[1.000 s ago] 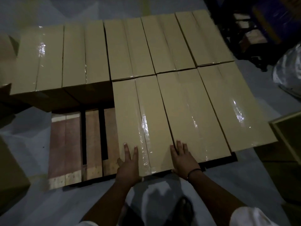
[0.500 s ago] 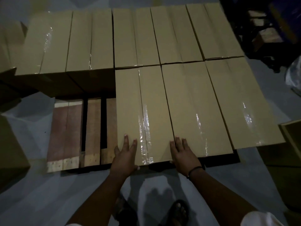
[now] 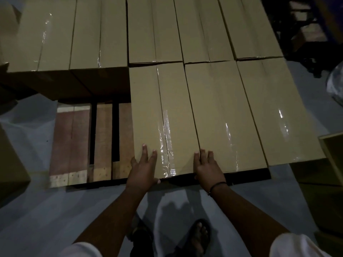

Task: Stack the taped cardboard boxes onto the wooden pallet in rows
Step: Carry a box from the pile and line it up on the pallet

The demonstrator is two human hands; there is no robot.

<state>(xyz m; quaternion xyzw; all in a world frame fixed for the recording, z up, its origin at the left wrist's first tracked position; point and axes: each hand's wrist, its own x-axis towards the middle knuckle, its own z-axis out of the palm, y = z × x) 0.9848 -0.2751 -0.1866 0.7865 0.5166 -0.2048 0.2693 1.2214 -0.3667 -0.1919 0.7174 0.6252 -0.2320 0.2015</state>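
Note:
Long taped cardboard boxes lie in two rows on the wooden pallet (image 3: 74, 141). The near row holds three boxes; the leftmost of them (image 3: 163, 112) has clear tape along its seam. My left hand (image 3: 143, 170) lies flat on that box's near left corner, thumb at the front edge. On its near right corner rests my right hand (image 3: 207, 168), fingers spread, touching the middle box (image 3: 222, 117). The right box (image 3: 274, 112) sits beside that. The far row (image 3: 154, 28) spans the pallet's width. Bare planks show at the pallet's near left.
Another cardboard box (image 3: 11, 162) stands on the floor at the left edge. An open box (image 3: 330, 164) sits at the right. Dark clutter and a plastic bag (image 3: 336, 84) lie at the far right. My sandalled feet (image 3: 198, 236) stand on the grey floor.
Both hands stay flat on the near end of the leftmost near-row box, which has slid slightly away towards the far row. The camera has moved closer and lower.

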